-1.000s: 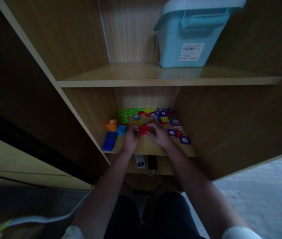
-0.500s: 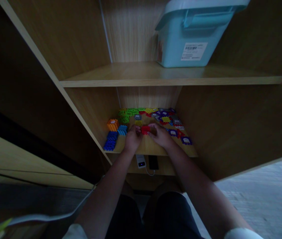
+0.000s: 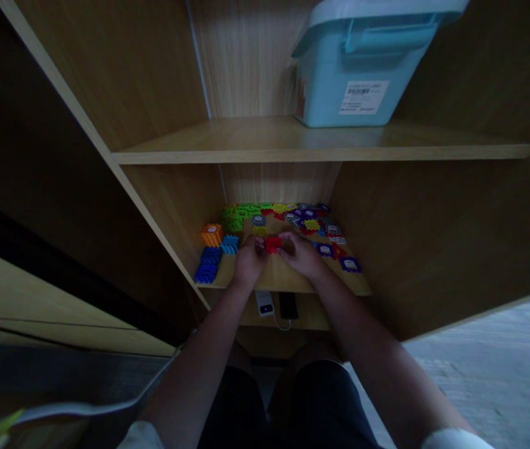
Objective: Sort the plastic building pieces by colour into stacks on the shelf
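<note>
Between my two hands is a red notched building block (image 3: 273, 244), held just above the middle shelf. My left hand (image 3: 250, 257) pinches its left side, and my right hand (image 3: 298, 252) grips its right side with thumb and fingers. Left of my left hand lie a light blue block stack (image 3: 230, 244), a dark blue block stack (image 3: 208, 264) and an orange block stack (image 3: 212, 234). Behind the hands sit a grey piece (image 3: 259, 221) and a yellow piece (image 3: 260, 231). Purple pieces (image 3: 350, 264) lie to the right of my right hand.
Green pieces (image 3: 233, 219) line the back left of the shelf, with mixed colours at the back right. A light blue lidded bin (image 3: 353, 68) stands on the upper shelf (image 3: 246, 140). Below are a white power bank (image 3: 264, 304) and a black phone-like device (image 3: 288, 305), with a cable.
Almost nothing has shifted. Both hands stay on the red block in the same place.
</note>
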`<action>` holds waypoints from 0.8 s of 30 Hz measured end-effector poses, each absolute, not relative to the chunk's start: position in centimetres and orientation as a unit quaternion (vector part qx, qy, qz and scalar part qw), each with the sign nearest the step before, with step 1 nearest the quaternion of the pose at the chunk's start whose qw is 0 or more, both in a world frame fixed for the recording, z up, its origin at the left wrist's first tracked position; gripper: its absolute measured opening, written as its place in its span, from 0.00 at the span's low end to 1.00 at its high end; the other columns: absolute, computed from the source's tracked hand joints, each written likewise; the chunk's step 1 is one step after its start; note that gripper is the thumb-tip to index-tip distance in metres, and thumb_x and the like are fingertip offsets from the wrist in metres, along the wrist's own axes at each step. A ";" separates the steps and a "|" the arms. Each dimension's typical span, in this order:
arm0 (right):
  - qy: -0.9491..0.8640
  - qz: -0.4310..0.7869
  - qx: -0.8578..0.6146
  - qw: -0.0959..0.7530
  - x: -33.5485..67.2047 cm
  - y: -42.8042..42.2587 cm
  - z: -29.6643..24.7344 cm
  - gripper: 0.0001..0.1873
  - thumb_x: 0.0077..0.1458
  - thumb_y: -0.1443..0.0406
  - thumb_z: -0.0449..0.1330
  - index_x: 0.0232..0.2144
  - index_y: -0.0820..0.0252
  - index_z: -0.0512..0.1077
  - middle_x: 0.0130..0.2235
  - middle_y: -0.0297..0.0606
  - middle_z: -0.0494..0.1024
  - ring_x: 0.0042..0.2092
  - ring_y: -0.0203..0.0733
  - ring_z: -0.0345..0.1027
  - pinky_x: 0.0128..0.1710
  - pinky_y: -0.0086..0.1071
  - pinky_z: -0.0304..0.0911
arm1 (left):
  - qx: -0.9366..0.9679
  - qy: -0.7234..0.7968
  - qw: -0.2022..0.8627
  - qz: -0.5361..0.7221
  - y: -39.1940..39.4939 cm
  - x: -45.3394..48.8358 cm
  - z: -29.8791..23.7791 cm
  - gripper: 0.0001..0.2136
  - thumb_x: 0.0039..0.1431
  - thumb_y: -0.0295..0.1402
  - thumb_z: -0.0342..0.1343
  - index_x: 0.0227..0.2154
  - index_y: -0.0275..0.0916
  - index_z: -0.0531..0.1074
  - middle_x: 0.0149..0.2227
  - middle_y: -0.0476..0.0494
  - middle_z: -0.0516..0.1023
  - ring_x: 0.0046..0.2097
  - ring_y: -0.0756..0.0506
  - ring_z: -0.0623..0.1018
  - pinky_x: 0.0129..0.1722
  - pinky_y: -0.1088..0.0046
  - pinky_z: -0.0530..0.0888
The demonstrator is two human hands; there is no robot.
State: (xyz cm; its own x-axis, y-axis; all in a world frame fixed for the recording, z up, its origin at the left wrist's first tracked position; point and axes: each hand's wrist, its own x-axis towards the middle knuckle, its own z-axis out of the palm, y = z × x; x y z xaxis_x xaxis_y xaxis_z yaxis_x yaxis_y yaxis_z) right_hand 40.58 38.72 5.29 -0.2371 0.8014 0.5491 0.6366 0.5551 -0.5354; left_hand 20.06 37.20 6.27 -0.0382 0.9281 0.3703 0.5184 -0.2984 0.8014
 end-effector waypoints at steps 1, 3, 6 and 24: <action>-0.780 0.098 -0.463 0.409 40.6 38.7 5.3 0.19 0.62 0.61 0.67 0.55 0.52 0.74 0.54 0.43 0.83 0.57 0.53 0.77 0.61 0.49 0.71 | 0.657 0.551 0.221 0.466 37.2 20.1 6.3 0.11 0.59 0.23 0.64 0.43 0.41 0.74 0.40 0.44 0.84 0.42 0.44 0.84 0.44 0.68 0.77; -0.782 0.090 -0.463 0.407 40.6 38.7 5.4 0.19 0.63 0.59 0.66 0.55 0.54 0.74 0.54 0.44 0.83 0.57 0.54 0.76 0.61 0.49 0.71 | 0.655 0.553 0.219 0.465 37.1 20.1 6.5 0.11 0.59 0.23 0.63 0.42 0.41 0.74 0.40 0.44 0.84 0.42 0.44 0.84 0.43 0.68 0.77; -0.776 0.061 -0.482 0.403 40.6 38.7 5.7 0.16 0.67 0.58 0.62 0.53 0.57 0.76 0.53 0.47 0.83 0.56 0.54 0.75 0.62 0.49 0.68 | 0.653 0.558 0.209 0.468 37.0 20.1 6.6 0.10 0.59 0.23 0.63 0.42 0.41 0.74 0.40 0.43 0.84 0.41 0.43 0.84 0.43 0.68 0.77; -0.604 -0.027 -0.766 0.218 40.2 37.8 6.7 0.33 0.70 0.46 0.55 0.64 0.62 0.75 0.69 0.59 0.69 0.70 0.70 0.57 0.67 0.63 0.53 | 0.656 0.573 0.187 0.453 36.7 20.1 7.0 0.08 0.62 0.23 0.57 0.41 0.41 0.73 0.41 0.41 0.84 0.45 0.42 0.84 0.49 0.64 0.78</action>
